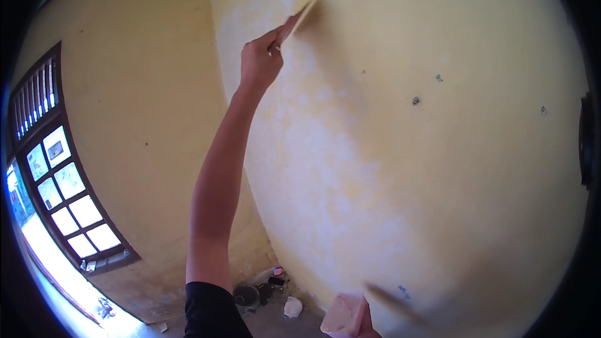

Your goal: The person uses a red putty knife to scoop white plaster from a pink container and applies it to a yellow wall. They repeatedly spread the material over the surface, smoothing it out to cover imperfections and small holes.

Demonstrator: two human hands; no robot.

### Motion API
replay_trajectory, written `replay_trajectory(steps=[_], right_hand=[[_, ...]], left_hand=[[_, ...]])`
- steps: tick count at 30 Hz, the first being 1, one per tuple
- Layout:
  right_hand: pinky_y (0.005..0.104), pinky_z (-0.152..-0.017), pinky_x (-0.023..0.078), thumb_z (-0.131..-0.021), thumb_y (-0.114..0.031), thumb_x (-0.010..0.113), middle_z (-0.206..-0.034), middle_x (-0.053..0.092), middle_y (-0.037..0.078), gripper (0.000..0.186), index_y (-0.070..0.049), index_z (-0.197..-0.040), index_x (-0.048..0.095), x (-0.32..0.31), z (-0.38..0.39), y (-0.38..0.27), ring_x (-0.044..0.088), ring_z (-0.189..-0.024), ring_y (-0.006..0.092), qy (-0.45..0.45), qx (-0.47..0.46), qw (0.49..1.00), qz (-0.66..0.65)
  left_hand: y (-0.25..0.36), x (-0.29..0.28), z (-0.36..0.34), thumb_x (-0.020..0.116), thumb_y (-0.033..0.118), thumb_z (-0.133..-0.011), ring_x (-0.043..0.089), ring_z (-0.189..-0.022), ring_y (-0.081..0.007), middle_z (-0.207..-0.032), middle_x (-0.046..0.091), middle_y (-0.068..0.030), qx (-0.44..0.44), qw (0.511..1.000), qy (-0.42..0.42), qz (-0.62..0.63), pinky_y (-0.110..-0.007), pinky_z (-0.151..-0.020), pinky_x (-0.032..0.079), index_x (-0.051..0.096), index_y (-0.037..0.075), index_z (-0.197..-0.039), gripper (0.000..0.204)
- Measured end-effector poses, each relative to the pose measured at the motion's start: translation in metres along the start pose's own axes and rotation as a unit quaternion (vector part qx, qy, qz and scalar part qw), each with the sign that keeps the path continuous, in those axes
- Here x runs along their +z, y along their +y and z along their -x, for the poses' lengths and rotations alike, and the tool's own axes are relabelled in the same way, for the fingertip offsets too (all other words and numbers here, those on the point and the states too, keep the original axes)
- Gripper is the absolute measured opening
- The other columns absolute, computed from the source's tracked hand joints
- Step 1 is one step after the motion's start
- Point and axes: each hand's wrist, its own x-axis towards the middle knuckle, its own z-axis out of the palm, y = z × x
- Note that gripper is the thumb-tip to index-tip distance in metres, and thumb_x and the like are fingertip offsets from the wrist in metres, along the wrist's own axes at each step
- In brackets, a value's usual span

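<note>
My left hand [263, 59] is raised high on the yellow wall [488, 37], its arm stretched out from a black sleeve. Its fingers are closed on a thin, flat, pale-edged plate [305, 16], seen nearly edge-on against the wall. I cannot make out its exact kind. Low in the picture, my right hand [368, 327] is partly cut off by the lower edge. It grips a pinkish, box-shaped block [344, 315] near the wall. Whitish patches [313, 163] spread over the yellow paint between the two hands.
A dark-framed window [72, 181] stands in the left wall. On the floor by the corner are a dark bucket [247, 297], a white lump [292, 307] and a small black object [276, 281]. Several small holes mark the wall. A dark object [586, 141] shows at the right rim.
</note>
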Motion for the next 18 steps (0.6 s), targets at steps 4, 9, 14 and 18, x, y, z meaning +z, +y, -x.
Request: replay_trajectory(steps=[4, 9, 14, 18], right_hand=[[0.0487, -0.115, 0.032, -0.081, -0.047, 0.077, -0.161, 0.026, 0.010, 0.106, -0.026, -0.159, 0.009, 0.008, 0.002, 0.004, 0.040, -0.140, 0.0290, 0.010, 0.000, 1.000, -0.011], [0.0492, -0.116, 0.031, -0.080, -0.050, 0.078, -0.161, 0.026, 0.011, 0.109, -0.026, -0.159, 0.008, 0.015, 0.007, 0.006, 0.041, -0.140, 0.0299, 0.037, 0.013, 0.998, -0.052], [0.0442, -0.102, 0.045, -0.094, -0.056, 0.052, -0.134, 0.052, 0.005, 0.064, -0.019, -0.145, 0.039, -0.003, 0.000, -0.001, 0.056, -0.119, 0.0243, 0.030, 0.011, 0.999, -0.035], [0.0416, -0.094, 0.053, -0.101, -0.058, 0.039, -0.120, 0.066, 0.002, 0.058, -0.015, -0.137, 0.054, -0.032, -0.003, -0.007, 0.065, -0.108, 0.0210, 0.018, -0.006, 0.999, -0.047]], left_hand=[[-0.036, -0.020, -0.022, 0.062, 0.013, -0.089, 0.066, -0.066, -0.0196, -0.075, 0.070, -0.0158, -0.192, 0.978, 0.036, 0.066, -0.036, -0.067, 0.051, 0.071, -0.001, -0.100, 0.020], [-0.066, -0.015, -0.072, 0.063, 0.022, -0.090, 0.062, -0.063, -0.0128, -0.077, 0.067, -0.0089, -0.405, 0.894, 0.024, 0.192, -0.027, -0.055, 0.050, 0.071, -0.002, -0.088, 0.025], [-0.076, 0.008, -0.152, 0.062, 0.042, -0.090, 0.069, -0.070, -0.0227, -0.084, 0.070, -0.0160, -0.385, 0.916, 0.006, 0.110, -0.037, -0.065, 0.055, 0.072, -0.006, -0.088, 0.049], [-0.010, 0.032, -0.167, 0.063, 0.039, -0.090, 0.063, -0.062, -0.0186, -0.069, 0.064, -0.0085, -0.280, 0.958, 0.008, 0.066, -0.034, -0.060, 0.050, 0.067, 0.000, -0.073, 0.043]])
